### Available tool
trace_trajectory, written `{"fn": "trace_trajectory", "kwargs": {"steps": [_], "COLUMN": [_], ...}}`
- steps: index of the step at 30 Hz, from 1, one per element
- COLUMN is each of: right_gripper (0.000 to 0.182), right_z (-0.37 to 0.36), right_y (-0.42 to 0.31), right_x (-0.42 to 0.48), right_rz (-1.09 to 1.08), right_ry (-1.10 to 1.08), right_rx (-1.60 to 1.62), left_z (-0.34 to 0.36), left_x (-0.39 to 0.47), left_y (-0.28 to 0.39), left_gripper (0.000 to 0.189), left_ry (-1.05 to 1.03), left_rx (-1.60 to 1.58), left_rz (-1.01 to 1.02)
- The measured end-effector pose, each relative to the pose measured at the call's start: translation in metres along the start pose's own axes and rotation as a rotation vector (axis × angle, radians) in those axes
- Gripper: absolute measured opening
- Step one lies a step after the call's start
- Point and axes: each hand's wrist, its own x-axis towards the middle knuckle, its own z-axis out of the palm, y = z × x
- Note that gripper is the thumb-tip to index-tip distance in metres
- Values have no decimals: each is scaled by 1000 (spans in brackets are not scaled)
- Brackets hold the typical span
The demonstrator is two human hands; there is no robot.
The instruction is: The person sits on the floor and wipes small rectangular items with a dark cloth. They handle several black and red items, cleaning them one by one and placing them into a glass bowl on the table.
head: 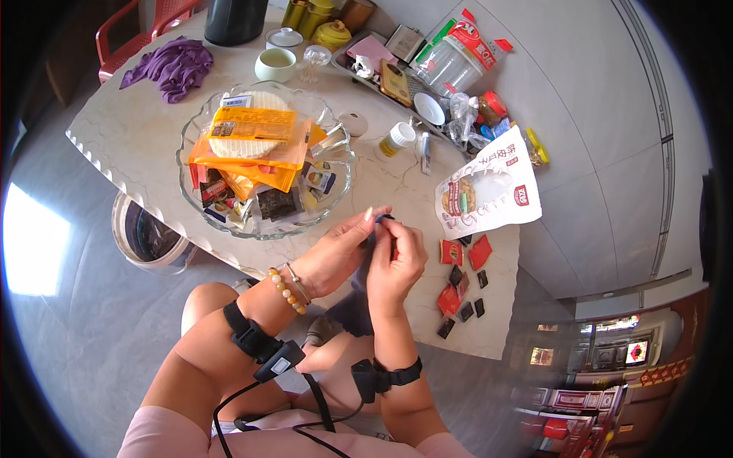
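Observation:
A dark blue cloth (354, 312) hangs between my hands, its upper end gathered at the fingertips above the table's front edge. My right hand (396, 257) grips the gathered part with bent fingers. Against the same fabric, my left hand (342, 243) closes with its thumb raised; its palm side is partly hidden. To the left of the hands stands a scalloped glass bowl (338, 189) with packaged snacks, including round waffle-patterned wafers (246, 150) in an orange wrapper. Right of them lie several red packets (451, 252) and small dark pieces (466, 311).
A white snack pouch (492, 183) lies at the right. Behind are a capped bottle (397, 139), a tube (426, 153), a metal tray (366, 80) with a phone, and a pale green cup (275, 64). A purple cloth (172, 67) lies far left; a bucket (150, 232) stands below.

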Motion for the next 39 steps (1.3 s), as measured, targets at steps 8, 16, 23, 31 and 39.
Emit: {"fn": "trace_trajectory", "kwargs": {"steps": [8, 16, 23, 31, 39], "right_gripper": [11, 6, 10, 8, 9], "right_z": [-6, -13, -5, -12, -10], "right_y": [-10, 14, -14, -4, -10], "right_x": [-26, -23, -32, -10, -9], "right_rz": [-156, 270, -11, -34, -132], "right_ry": [-136, -35, -132, 61, -8], "right_rx": [-148, 340, 80, -40, -47], "left_z": [-3, -8, -4, -7, -2], "left_x": [2, 6, 4, 3, 1], "left_y": [10, 3, -4, 2, 4], "left_gripper": [43, 28, 28, 24, 31], "left_ry": [49, 101, 311, 237, 152], "left_rx": [-20, -298, -169, -166, 135], "left_rz": [-6, -32, -70, -147, -114]}}
